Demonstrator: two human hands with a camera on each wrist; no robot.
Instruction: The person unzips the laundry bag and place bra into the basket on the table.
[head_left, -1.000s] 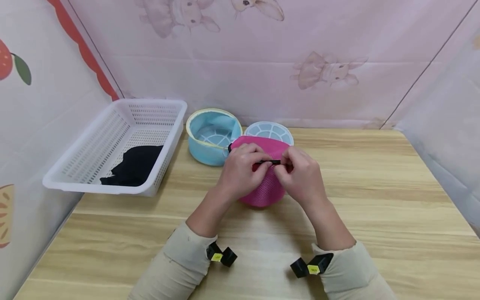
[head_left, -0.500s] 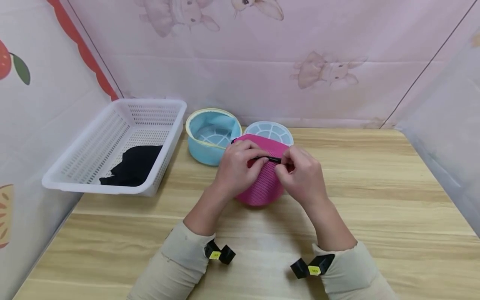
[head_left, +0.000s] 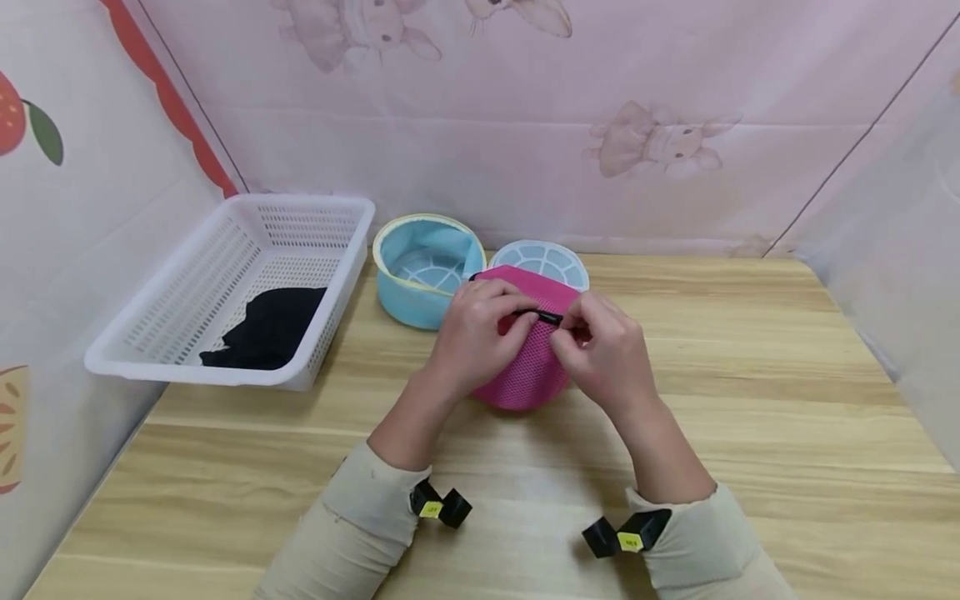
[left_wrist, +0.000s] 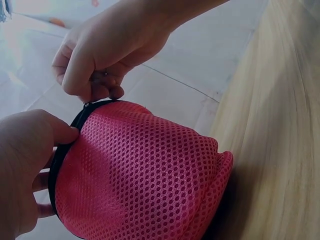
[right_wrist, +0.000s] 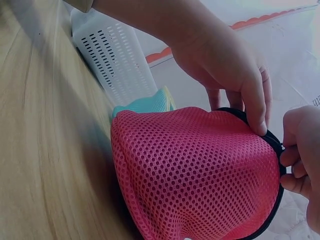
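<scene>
A pink mesh wash bag [head_left: 525, 375] with a black zipper edge [head_left: 550, 317] is held upright in front of the person. My left hand [head_left: 477, 337] pinches this edge on the left, thumb on the near side and fingers behind, as the left wrist view shows. Close beside it, my right hand [head_left: 606, 350] pinches the zipper edge with thumb and curled fingers. A small metal piece [left_wrist: 86, 105] shows at the right fingertips, but whether it is the zipper pull is hard to tell. The bag's inside is hidden.
A blue round mesh bag [head_left: 416, 308] with a yellow rim stands open behind the left hand. A pale blue ribbed disc [head_left: 543, 257] lies behind the pink bag. At left, a white basket [head_left: 161, 372] holds black cloth [head_left: 273, 329]. Printed sheets [head_left: 480, 167] wall the table.
The left hand has shifted slightly up and left with its side of the pink bag. The black edge between the hands now slants down to the right. The right hand has barely moved.
</scene>
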